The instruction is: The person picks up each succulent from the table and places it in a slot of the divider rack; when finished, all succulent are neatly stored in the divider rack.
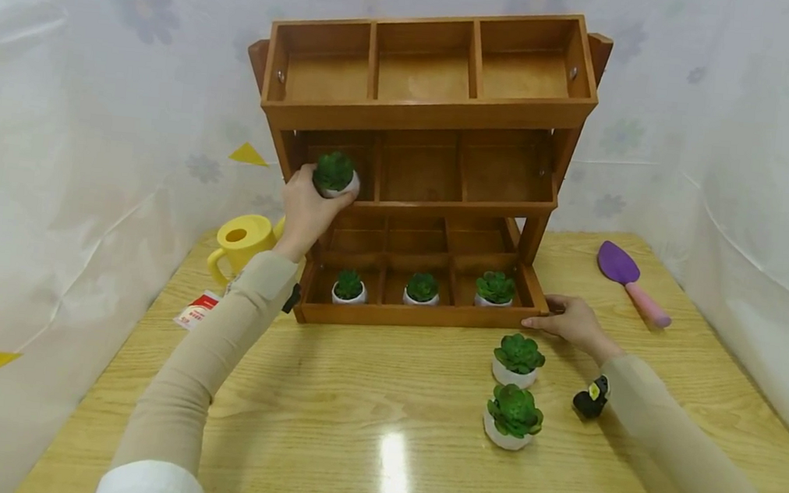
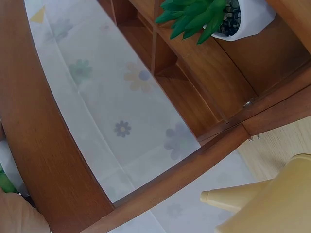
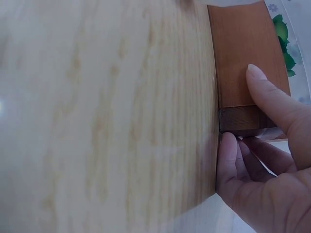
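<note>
My left hand (image 1: 307, 211) grips a small potted succulent (image 1: 335, 174) in a white pot, held at the left compartment of the middle tier of a wooden three-tier plant stand (image 1: 434, 111). Only a bit of that hand (image 2: 22, 213) enters the left wrist view's lower left corner. At the stand's lower right front corner, my right hand (image 1: 574, 325) holds the bottom tier. Its thumb (image 3: 265, 90) lies on the front board (image 3: 248, 53), with the other fingers bent against the end. Three potted succulents sit in the bottom tier's front compartments, one of them a middle plant (image 1: 422, 288).
Two more potted succulents, a farther one (image 1: 518, 359) and a nearer one (image 1: 512, 417), stand on the table before my right hand. A yellow watering can (image 1: 243, 241) and a red-and-white packet (image 1: 197, 310) are at left. A purple trowel with pink handle (image 1: 634, 283) lies right.
</note>
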### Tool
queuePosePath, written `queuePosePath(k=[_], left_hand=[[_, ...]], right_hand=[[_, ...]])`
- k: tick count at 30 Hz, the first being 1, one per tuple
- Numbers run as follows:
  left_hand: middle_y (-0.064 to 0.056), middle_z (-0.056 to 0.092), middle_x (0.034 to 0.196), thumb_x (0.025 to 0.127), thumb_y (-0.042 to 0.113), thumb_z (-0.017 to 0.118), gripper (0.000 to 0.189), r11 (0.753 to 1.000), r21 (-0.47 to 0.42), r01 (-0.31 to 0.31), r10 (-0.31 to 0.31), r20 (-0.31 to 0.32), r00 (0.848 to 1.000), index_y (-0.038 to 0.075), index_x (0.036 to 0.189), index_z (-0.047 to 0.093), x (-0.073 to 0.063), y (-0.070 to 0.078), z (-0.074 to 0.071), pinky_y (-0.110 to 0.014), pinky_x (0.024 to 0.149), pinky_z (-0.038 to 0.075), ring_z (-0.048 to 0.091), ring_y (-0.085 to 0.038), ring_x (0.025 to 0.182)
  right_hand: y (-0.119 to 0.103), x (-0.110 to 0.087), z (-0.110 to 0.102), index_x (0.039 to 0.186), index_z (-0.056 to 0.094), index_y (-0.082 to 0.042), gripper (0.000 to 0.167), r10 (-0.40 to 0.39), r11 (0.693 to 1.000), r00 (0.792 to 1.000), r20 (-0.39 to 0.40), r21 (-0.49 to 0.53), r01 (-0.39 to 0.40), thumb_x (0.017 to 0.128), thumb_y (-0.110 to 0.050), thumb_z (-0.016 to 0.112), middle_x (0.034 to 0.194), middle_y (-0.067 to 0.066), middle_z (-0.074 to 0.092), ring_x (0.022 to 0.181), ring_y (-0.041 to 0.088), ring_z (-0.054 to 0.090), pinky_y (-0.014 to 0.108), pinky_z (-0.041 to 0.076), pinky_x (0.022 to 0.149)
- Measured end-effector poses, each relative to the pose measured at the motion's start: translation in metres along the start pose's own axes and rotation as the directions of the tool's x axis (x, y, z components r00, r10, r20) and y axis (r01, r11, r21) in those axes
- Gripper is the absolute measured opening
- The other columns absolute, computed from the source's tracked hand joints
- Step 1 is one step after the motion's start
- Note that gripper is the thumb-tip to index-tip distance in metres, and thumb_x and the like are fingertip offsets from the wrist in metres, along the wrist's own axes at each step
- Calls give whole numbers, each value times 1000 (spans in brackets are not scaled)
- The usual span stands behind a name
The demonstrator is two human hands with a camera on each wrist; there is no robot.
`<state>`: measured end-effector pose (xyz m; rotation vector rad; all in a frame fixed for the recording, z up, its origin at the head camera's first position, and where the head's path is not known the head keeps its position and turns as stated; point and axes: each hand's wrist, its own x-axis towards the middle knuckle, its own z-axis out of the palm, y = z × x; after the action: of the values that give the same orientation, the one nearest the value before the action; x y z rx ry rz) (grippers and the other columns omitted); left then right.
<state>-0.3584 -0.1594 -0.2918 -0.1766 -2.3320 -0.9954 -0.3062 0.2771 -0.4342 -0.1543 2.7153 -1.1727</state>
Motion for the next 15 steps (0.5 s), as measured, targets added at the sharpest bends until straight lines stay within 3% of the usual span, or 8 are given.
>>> queuePosePath(k=[15], left_hand=[[-22, 60, 114, 78, 34, 77, 59, 1000, 17, 2, -3, 19, 1000, -4, 118, 57, 0, 1, -1, -48, 97, 44, 57, -36, 108]], right_hand=[[-2, 0, -1, 143, 37, 6, 88, 6, 1000, 1000, 0, -4, -6, 82, -45, 73, 138, 31, 46, 128, 48, 41, 58, 36, 104]])
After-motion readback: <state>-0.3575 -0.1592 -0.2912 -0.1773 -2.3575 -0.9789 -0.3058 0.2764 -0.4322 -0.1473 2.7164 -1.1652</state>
